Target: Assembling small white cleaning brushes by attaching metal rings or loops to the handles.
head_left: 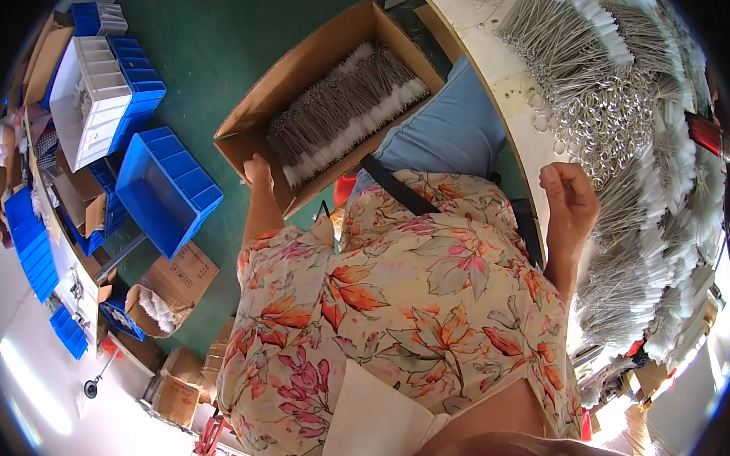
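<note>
My left hand (258, 172) is closed on the near left edge of an open cardboard box (246, 111). Inside the box lie rows of thin wire brushes (335, 107) with white bristle ends and looped wire handles. At the table's edge, my right hand (570, 205) is raised with its fingers loosely curled and a little apart. Nothing shows in it. Right beside it, a large heap of the same kind of brushes (613, 127) covers the table, their wire loops bunched closest to my fingers.
The white table (487, 47) curves along my right. Below the box are blue-trousered legs (450, 126). Across the green floor at left stand an empty-looking blue bin (155, 184), a white crate (91, 101) on blue bins, and cardboard boxes (176, 285). A loaded bench (64, 241) runs farther left.
</note>
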A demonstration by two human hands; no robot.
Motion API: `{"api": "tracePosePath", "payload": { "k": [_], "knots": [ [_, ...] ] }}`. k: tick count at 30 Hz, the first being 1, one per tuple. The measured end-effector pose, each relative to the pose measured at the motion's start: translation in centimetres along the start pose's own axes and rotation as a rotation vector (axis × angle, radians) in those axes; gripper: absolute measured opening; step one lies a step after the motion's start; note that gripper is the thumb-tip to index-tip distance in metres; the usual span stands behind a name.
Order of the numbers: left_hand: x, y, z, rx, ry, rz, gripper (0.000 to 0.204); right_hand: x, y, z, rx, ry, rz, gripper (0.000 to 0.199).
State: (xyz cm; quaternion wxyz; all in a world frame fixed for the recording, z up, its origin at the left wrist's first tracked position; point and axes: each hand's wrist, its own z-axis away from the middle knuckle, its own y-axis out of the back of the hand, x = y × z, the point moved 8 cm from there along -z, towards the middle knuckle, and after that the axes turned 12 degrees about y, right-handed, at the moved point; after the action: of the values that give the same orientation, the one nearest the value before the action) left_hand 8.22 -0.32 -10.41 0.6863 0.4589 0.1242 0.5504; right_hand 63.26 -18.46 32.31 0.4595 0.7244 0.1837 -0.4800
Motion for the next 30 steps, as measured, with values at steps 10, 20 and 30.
{"api": "tracePosePath", "payload": {
  "k": [10,20,30],
  "knots": [
    [27.1,8.6,14.3,-0.138,-0.719,0.777,0.022,1.6,4.3,-0.2,0.113,0.061,-0.064,0.004],
    [50.9,4.9,66.5,-0.755,-1.759,0.491,0.028,0.3,16.5,2.3,0.441,0.049,-0.001,0.007],
    [60.9,-15.2,77.2,0.199,-2.256,-0.316,0.019,1.8,28.0,3.6,0.579,-0.099,0.167,0.009]
  ]
}}
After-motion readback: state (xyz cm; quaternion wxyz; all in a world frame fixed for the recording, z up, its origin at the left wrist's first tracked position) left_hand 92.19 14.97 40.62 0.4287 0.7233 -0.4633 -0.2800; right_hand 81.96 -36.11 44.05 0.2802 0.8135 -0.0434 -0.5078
